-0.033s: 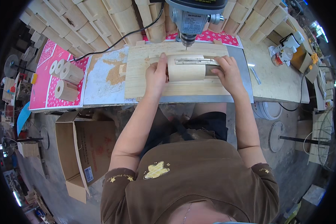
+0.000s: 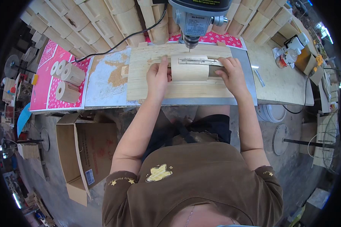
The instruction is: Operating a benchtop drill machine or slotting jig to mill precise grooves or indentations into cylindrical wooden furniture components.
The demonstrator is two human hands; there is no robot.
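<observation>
A pale wooden cylinder (image 2: 189, 72) lies crosswise on a wooden board, below the bit of a bench drill (image 2: 193, 24). Along its upper side runs a slot with a thin, light metal strip (image 2: 195, 61) in it. My left hand (image 2: 158, 77) is closed around the cylinder's left end, thumb pointing away from me. At the other end, my right hand (image 2: 231, 73) pinches the strip's right end with its fingertips, the thumb against a dark grey bar (image 2: 216, 71) that sticks out of the cylinder. The drill bit hangs just beyond the cylinder, apart from it.
Several short wooden cylinders (image 2: 67, 92) stand on the pink sheet at the left. More wooden cylinders (image 2: 127, 24) are stacked along the back. A black cable (image 2: 136, 33) crosses the bench. White bottles (image 2: 291, 47) stand at the right; an open cardboard box (image 2: 70, 151) sits on the floor.
The wooden cylinder has shifted very slightly away from me. Both hands keep their hold.
</observation>
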